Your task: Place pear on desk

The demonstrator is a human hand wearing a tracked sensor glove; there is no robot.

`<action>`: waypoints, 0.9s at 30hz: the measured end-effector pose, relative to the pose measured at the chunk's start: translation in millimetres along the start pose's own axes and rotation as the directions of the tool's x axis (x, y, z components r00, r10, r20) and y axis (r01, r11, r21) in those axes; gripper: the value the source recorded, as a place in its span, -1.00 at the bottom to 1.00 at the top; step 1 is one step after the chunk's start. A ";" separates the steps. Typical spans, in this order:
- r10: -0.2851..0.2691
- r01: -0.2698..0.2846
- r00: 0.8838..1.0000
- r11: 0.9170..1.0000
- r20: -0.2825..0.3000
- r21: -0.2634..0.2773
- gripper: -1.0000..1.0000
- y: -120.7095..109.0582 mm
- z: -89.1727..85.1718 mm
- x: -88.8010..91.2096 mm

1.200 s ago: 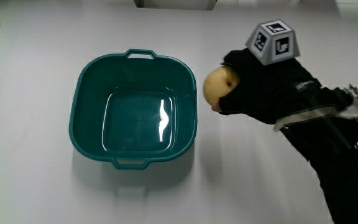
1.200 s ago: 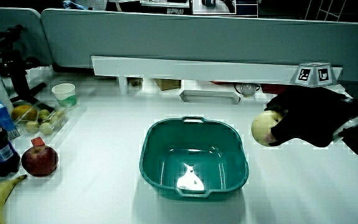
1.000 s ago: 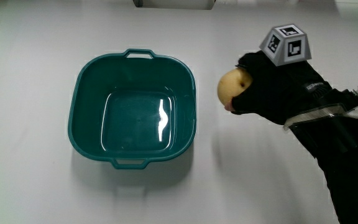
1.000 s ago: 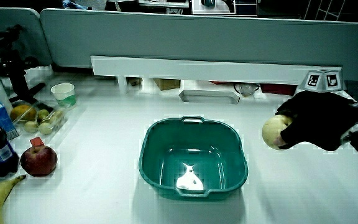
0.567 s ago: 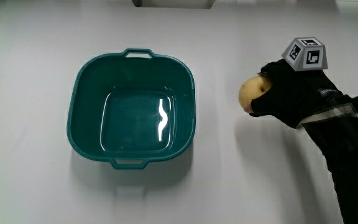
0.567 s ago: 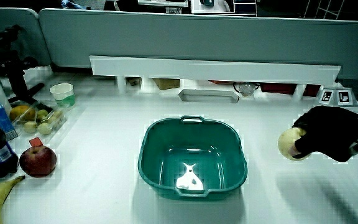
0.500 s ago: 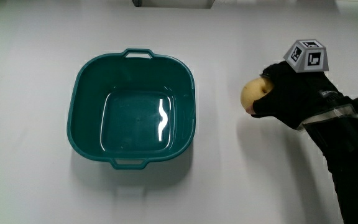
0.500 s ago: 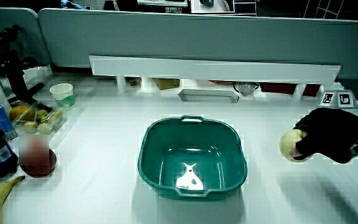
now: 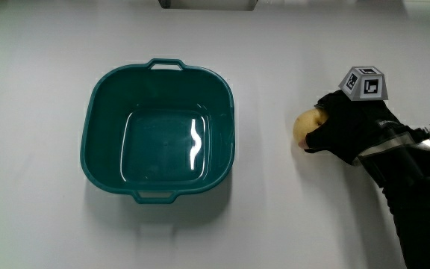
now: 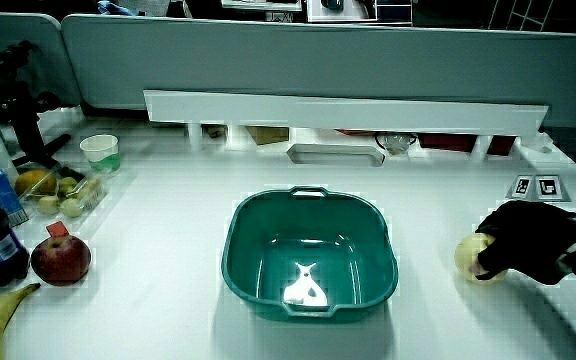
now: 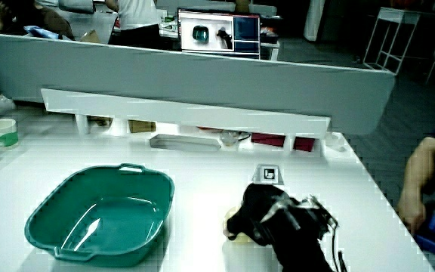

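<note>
Black glove fingers of the hand are curled around the pear, low at the table beside the basin. The glove hides most of the pear, and whether it touches the table is unclear.

An office or lab: white desk, grey partition, monitor.

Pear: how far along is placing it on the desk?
Done: the pear is out of the teal basin and low beside it, at the desk surface. In hand: the hand grips it. Left: open the fingers and withdraw.
</note>
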 end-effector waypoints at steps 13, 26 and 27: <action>0.008 -0.017 0.996 0.994 -0.083 -0.104 -0.38 -1.1 -13.1 10.9; 0.006 -0.011 0.998 0.998 0.069 0.069 -0.88 -59.1 6.9 -19.1; -0.010 -0.002 0.995 0.992 0.102 0.124 -0.92 -65.4 5.9 -23.7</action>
